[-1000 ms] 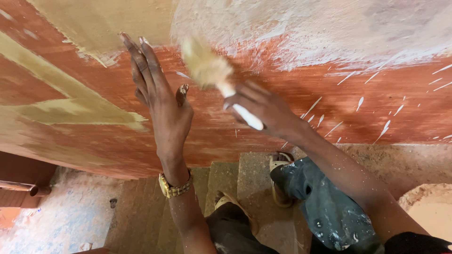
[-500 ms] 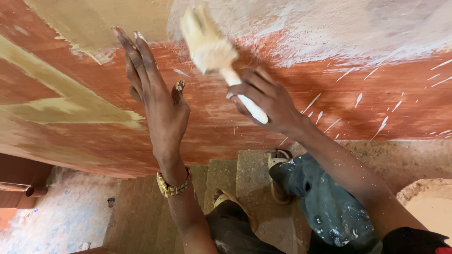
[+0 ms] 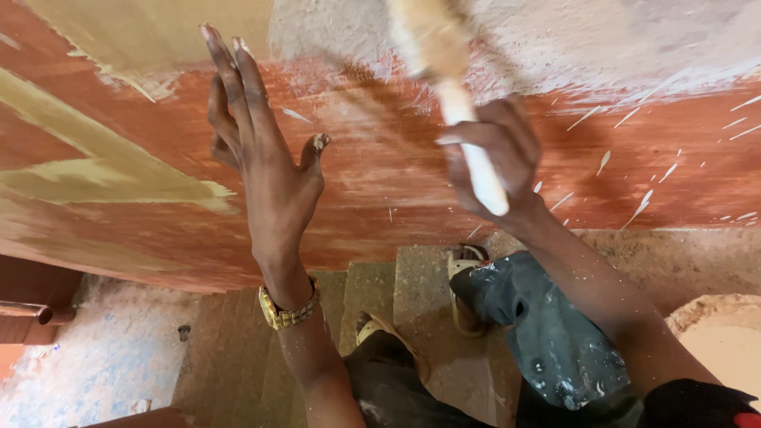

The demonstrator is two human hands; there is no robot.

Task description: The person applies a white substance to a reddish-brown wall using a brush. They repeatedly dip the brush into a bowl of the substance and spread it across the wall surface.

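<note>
Two hands raised — left hand (image 3: 265,170) spread flat on the wall (image 3: 380,182), right hand (image 3: 495,162) gripping a brush (image 3: 444,71).

This is a building under renovation or repainting, a stairwell rather than a finished room. The landmark is the wall (image 3: 380,182), a rough plastered face in worn reddish-brown, streaked with white flecks and dust. Across the top of the wall the old colour gives way to pale bare plaster, and at its upper left lie patches of fresh yellowish paint with ragged edges. Below the wall, bare concrete steps (image 3: 372,293) descend, dusty and unfinished. At the lower left of the wall lies a paint-spattered floor (image 3: 87,372). To the lower right of the wall stands a bucket (image 3: 725,341) of pale paint.
</note>
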